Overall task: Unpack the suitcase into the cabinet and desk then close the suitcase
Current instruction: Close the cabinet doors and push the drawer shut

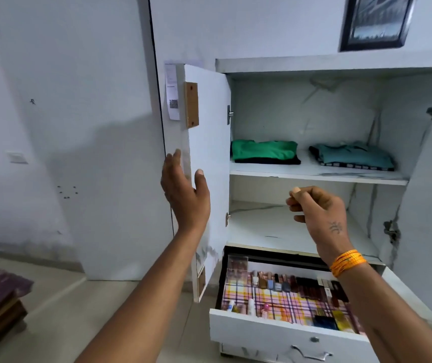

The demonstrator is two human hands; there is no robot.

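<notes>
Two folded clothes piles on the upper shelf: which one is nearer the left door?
The bright green pile over a dark garment, at the shelf's left end beside the left door. The teal pile, over a striped piece, lies farther right.

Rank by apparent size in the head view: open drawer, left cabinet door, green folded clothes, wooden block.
1. open drawer, nearest the camera
2. left cabinet door, nearly edge-on, so unsure against the drawer
3. green folded clothes
4. wooden block

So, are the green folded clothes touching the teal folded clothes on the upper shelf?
Apart. The head view shows bare shelf between the green folded clothes and the teal folded clothes.
</notes>
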